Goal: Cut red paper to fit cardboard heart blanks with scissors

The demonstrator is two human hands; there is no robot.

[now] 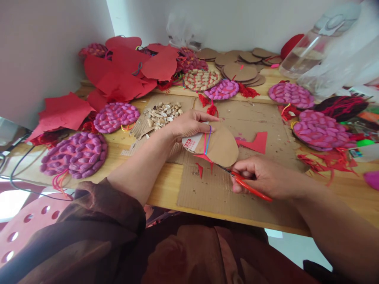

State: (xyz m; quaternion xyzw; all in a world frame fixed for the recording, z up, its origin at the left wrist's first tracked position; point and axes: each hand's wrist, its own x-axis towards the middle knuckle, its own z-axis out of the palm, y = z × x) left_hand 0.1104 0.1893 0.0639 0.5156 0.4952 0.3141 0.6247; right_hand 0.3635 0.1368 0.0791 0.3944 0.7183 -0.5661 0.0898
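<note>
Plainly, the left hand (pixel 191 125) grasps a cardboard disc (pixel 223 144) above the cardboard mat (pixel 204 193) while the right hand (pixel 262 175) grips scissors (pixel 257 192); snipping likely goes cleanest kept tight along the disc's edge.

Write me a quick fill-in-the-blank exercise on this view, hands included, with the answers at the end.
1. The right hand holds a pair of red-handled ____.
2. The left hand holds a rounded brown cardboard disc with red print on a ____ patch.
3. The flat, angular scrap just right of the disc is coloured ____.
4. The clear bottle with a greyish lid is toward the picture's upper ____.

Missing words: scissors; white; red; right.
</note>
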